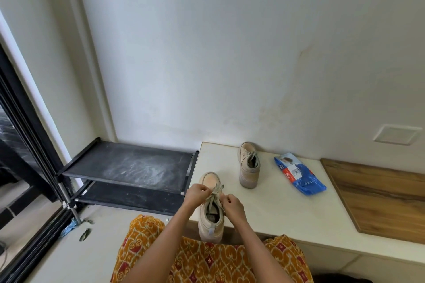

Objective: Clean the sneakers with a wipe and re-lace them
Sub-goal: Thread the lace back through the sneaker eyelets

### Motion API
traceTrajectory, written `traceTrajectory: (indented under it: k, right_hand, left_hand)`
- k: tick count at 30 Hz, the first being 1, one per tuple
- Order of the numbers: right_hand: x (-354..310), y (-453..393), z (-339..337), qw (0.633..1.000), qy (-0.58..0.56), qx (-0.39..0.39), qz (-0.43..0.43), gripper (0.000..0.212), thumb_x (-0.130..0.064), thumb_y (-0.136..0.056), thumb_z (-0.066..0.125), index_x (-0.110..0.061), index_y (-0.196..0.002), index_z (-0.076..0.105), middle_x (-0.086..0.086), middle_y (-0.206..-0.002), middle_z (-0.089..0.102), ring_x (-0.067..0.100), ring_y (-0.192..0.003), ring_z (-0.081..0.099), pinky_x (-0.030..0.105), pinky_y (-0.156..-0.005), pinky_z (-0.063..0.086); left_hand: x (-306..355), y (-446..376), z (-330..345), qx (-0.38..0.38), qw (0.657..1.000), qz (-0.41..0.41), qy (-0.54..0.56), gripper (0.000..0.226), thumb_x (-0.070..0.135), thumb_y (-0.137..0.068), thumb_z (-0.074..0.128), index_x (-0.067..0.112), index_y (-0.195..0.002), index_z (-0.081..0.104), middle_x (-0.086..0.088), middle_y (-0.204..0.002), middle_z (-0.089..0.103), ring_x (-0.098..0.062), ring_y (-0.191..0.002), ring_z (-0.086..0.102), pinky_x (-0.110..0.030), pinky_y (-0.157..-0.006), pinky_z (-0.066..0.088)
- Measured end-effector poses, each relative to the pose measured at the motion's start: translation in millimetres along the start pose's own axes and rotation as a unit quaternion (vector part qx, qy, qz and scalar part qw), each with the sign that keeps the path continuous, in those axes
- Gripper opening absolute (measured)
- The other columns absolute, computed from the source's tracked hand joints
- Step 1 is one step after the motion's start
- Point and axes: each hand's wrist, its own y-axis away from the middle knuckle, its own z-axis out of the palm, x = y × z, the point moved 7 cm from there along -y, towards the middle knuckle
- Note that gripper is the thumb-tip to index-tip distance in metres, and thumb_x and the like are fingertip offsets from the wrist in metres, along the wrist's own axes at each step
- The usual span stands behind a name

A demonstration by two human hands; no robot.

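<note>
So the near sneaker (210, 209) sits at the table (287, 209) edge, your left hand (196, 194) and right hand (232, 204) each pinching a lace end (217, 188), tying looks nearly done. Far sneaker (249, 165) already looks laced, wipes pack (299, 176) beside it.

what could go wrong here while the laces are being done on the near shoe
1. The near sneaker sits at the front edge of the white bench, heel overhanging; a hard tug on the laces by the left hand and right hand could tip it off.
2. The far sneaker has loose laces too, so it may get overlooked.
3. The wipe pack lies out of easy reach, should more cleaning be needed.
</note>
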Motion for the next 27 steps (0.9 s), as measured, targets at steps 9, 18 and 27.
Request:
traceTrajectory:
  k: [9, 18, 27]
  right_hand:
    - [-7.3, -9.8, -3.4, 0.999, 0.048, 0.004, 0.009, 0.031, -0.034, -0.092, 0.053, -0.024, -0.064, 0.045, -0.003, -0.071, 0.055, 0.015, -0.069, 0.051, 0.025, -0.058, 0.036]
    - [-6.2, -14.8, -5.0, 0.996, 0.055, 0.016, 0.063, 0.034, -0.037, -0.090, 0.052, -0.021, -0.063, 0.040, 0.002, -0.078, 0.057, 0.022, -0.074, 0.051, 0.031, -0.066, 0.036]
    - [-7.9, -13.2, -4.6, 0.999, -0.016, -0.009, 0.044, 0.029, -0.031, -0.089, 0.056, -0.016, -0.065, 0.049, 0.006, -0.075, 0.060, 0.026, -0.079, 0.063, 0.043, -0.075, 0.056]
  left_hand:
    - [-4.6, -3.5, -4.2, 0.026, 0.998, -0.044, 0.024, 0.031, 0.032, -0.081, 0.072, 0.009, -0.063, 0.060, -0.005, -0.063, 0.064, -0.013, -0.056, 0.061, -0.032, -0.069, 0.056]
    - [-9.6, -3.1, -1.3, 0.036, 0.996, -0.077, 0.022, 0.032, 0.034, -0.090, 0.061, 0.007, -0.074, 0.063, -0.007, -0.070, 0.068, -0.018, -0.066, 0.069, -0.035, -0.075, 0.058]
    - [-2.3, -3.4, -0.3, 0.010, 0.998, -0.056, 0.029, 0.032, 0.032, -0.089, 0.063, 0.011, -0.065, 0.056, -0.007, -0.066, 0.059, -0.018, -0.064, 0.058, -0.037, -0.075, 0.055]
